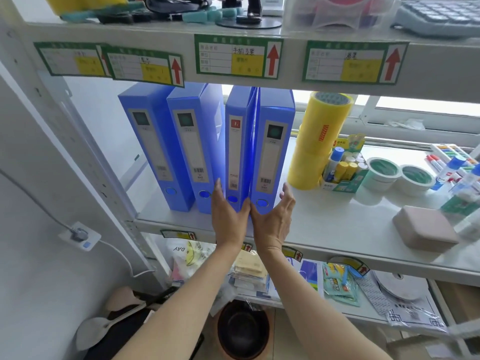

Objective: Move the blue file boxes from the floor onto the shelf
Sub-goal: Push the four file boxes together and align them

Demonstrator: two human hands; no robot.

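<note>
Blue file boxes, four of them, stand on the middle shelf, leaning toward eleven o'clock. Our left hand and right hand, both open-palmed, flank the right pair. We should press inward evenly, then slide them upright against their neighbours.

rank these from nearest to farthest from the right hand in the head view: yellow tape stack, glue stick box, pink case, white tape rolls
From the right hand:
1. Yellow tape stack, just to its right on the shelf.
2. Glue stick box, right of the yellow stack.
3. White tape rolls and pink case, both farther right; too close to call between them.
</note>
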